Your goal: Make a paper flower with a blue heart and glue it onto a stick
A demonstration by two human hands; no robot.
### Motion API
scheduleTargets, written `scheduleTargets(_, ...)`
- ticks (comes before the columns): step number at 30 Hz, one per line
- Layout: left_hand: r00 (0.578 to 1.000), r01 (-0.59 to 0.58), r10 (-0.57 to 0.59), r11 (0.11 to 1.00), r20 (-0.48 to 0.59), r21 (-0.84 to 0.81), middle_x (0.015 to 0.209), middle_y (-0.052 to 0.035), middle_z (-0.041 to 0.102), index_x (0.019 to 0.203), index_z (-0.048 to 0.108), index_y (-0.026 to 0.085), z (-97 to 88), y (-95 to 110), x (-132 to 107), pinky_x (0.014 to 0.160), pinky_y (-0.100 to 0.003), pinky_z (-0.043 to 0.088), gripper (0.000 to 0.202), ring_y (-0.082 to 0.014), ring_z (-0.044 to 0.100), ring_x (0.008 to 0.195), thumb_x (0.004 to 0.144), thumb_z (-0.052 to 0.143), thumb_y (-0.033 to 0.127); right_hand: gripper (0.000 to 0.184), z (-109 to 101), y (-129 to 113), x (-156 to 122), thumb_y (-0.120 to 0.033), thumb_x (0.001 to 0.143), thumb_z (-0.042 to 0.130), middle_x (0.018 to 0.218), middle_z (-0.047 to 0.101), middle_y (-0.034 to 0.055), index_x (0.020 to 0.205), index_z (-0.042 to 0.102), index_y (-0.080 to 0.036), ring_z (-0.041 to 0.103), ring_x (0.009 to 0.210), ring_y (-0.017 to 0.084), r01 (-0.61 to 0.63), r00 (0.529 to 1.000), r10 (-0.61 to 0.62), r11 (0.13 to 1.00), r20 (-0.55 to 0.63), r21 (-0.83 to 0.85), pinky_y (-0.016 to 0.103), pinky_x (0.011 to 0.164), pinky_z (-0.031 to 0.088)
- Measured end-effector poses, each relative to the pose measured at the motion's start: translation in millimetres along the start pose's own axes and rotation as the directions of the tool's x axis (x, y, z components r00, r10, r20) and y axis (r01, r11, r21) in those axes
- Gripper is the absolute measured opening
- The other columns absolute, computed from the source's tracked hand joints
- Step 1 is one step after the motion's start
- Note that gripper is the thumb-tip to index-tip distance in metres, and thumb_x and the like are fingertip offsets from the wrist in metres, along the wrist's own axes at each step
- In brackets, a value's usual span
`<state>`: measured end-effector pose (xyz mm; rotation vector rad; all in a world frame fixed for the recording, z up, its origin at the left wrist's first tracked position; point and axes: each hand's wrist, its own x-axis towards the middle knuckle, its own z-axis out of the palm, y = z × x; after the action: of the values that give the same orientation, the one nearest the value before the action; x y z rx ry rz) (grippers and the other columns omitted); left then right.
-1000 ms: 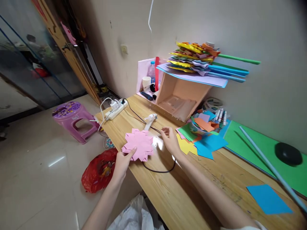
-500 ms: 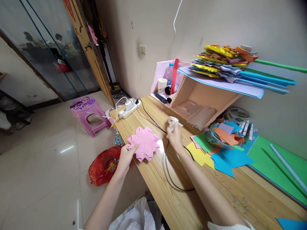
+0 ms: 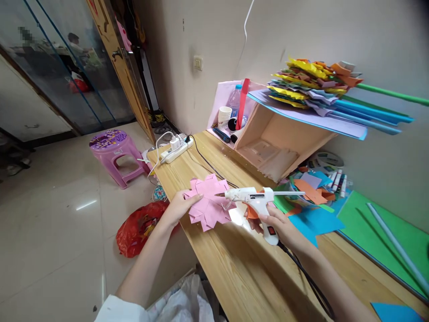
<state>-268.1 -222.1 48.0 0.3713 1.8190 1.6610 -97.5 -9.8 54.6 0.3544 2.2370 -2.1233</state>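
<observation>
A: Your left hand (image 3: 177,208) is pinching the flower (image 3: 209,211) by its left side, over the table (image 3: 231,259)'s left edge; your right hand (image 3: 276,222) grips the glue gun (image 3: 257,202). That nozzle (image 3: 220,195) looks near your thumb (image 3: 195,200), so drifting left could burn you.

B: Yep, and a snagged cord (image 3: 310,277) might yank your aim. Thin, folded pink paper, spiky outline; hard white plastic gun.

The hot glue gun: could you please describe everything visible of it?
The hot glue gun has a white body, apparently plastic, an orange trigger and a red switch on its handle. A pale glue stick juts from its rear; a black cord leaves the handle's base. The right hand grips it, brownish nozzle over folded pink paper; contact is unclear.
</observation>
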Motion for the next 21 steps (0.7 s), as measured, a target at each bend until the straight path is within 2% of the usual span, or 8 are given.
scheduleTargets(7, 0.995, 0.026, -0.030, 0.999, 0.096, 0.047, 0.062, -0.0016, 0.062, 0.067, 0.063, 0.011, 0.3, 7.1, -8.6, 0.054, -0.022, 0.039, 0.029, -0.0120, 0.052, 0.055, 0.064, 0.069, 0.039, 0.032, 0.2, -1.4, 7.6, -0.042, 0.081, 0.042, 0.059, 0.056, 0.0020, 0.065, 0.057, -0.018, 0.046, 0.052, 0.014, -0.026, 1.000, 0.026, 0.999, 0.017, -0.035, 0.025, 0.049, 0.033)
scheduleTargets(12, 0.994, 0.024, -0.030, 0.998, 0.103, 0.064, 0.060, -0.0009, 0.061, 0.066, 0.063, 0.011, -1.9, 6.6, -10.7, 0.052, -0.021, 0.038, 0.028, -0.0118, 0.052, 0.054, 0.064, 0.069, 0.038, 0.036, -1.0, -0.5, 12.6, -0.045, 0.079, 0.038, 0.058, 0.055, 0.0031, 0.063, 0.055, -0.016, 0.043, 0.049, 0.012, -0.025, 0.999, 0.025, 1.000, -0.038, 0.004, 0.025, 0.046, 0.029)
scheduleTargets(16, 0.993, 0.011, -0.019, 0.998, 0.112, 0.070, 0.061, -0.0014, 0.061, 0.067, 0.063, 0.011, -2.6, 6.9, -11.4, 0.051, -0.020, 0.038, 0.027, -0.0118, 0.052, 0.054, 0.065, 0.068, 0.038, 0.034, 1.6, -3.6, 11.8, -0.045, 0.077, 0.041, 0.058, 0.055, 0.0032, 0.065, 0.054, -0.016, 0.044, 0.050, 0.013, -0.040, 0.999, 0.040, 0.999, 0.016, 0.004, 0.026, 0.048, 0.032)
scheduleTargets(21, 0.994, -0.013, 0.003, 0.995, 0.105, 0.094, 0.061, -0.0017, 0.061, 0.065, 0.062, 0.012, -1.8, 6.6, -11.5, 0.049, -0.020, 0.038, 0.027, -0.0121, 0.051, 0.054, 0.065, 0.068, 0.039, 0.034, 3.4, -6.7, 12.9, -0.045, 0.075, 0.040, 0.055, 0.054, 0.0040, 0.061, 0.054, -0.016, 0.043, 0.047, 0.013, -0.053, 0.996, 0.055, 0.998, -0.069, 0.024, 0.026, 0.046, 0.031)
